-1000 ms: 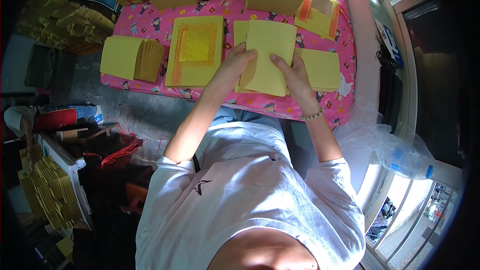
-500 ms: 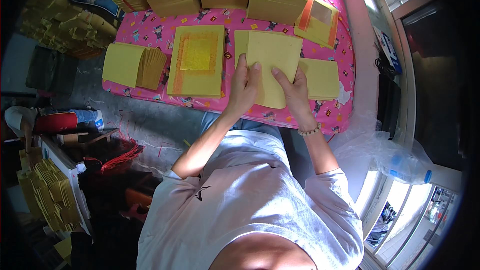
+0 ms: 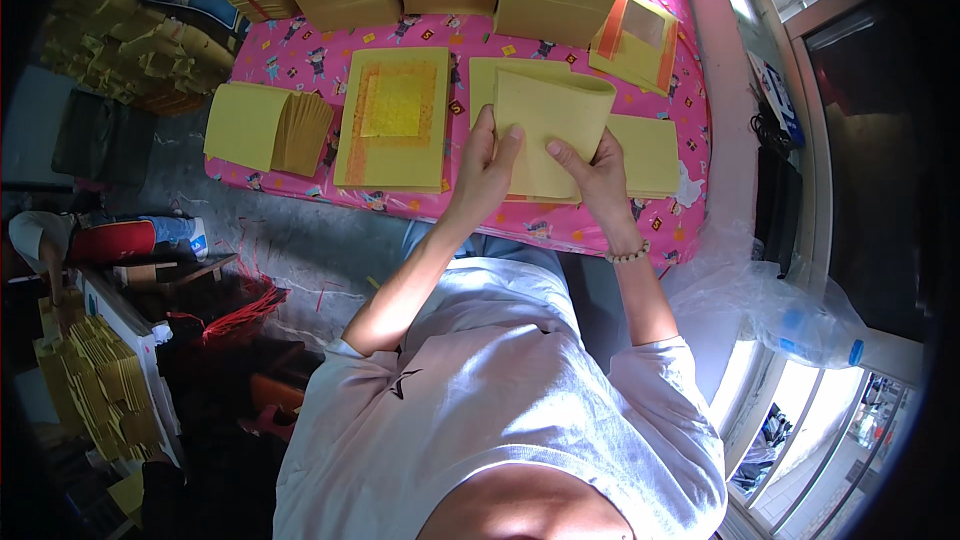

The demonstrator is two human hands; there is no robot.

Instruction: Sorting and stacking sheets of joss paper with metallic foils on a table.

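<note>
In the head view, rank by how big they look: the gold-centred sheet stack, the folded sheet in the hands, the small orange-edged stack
1. gold-centred sheet stack
2. folded sheet, close behind and lifted nearer the camera, so unsure
3. orange-edged stack, clearly smallest

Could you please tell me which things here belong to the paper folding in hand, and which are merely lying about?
In hand: folded yellow sheet, left hand, right hand.
Lying about: gold-centred sheet stack, fanned yellow stack, plastic bottle, red strings.

Both hands point(image 3: 545, 175) grip a folded yellow paper sheet point(image 3: 550, 125) above the pink table point(image 3: 560, 225).
</note>
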